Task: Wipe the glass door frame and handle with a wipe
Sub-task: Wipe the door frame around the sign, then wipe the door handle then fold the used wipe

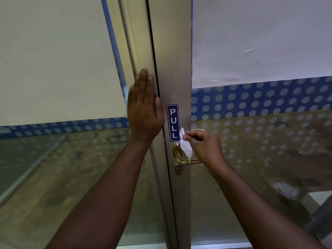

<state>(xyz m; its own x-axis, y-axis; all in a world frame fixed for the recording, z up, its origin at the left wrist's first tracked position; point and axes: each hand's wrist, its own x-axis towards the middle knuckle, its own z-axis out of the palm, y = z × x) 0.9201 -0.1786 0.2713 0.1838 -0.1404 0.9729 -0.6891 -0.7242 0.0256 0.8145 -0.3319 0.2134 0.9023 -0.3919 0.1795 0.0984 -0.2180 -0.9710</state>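
Here the white wipe [186, 146] hangs just above the brass handle [186, 161], pinched in the bent fingers of the right hand [204, 148]. The left hand [143, 108] lies flat, fingers straight together, on the grey metal door frame [170, 60] beside the blue PULL sticker [173, 122]. Dotted glass [260, 108] is on both sides.

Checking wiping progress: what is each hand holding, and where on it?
Right hand pinches the white wipe by its upper right edge. Left hand holds nothing, lying flat against the frame.

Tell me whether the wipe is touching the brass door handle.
Touching. The head view shows the wipe, pinched in the right hand, hanging down with its lower tip meeting the brass door handle.
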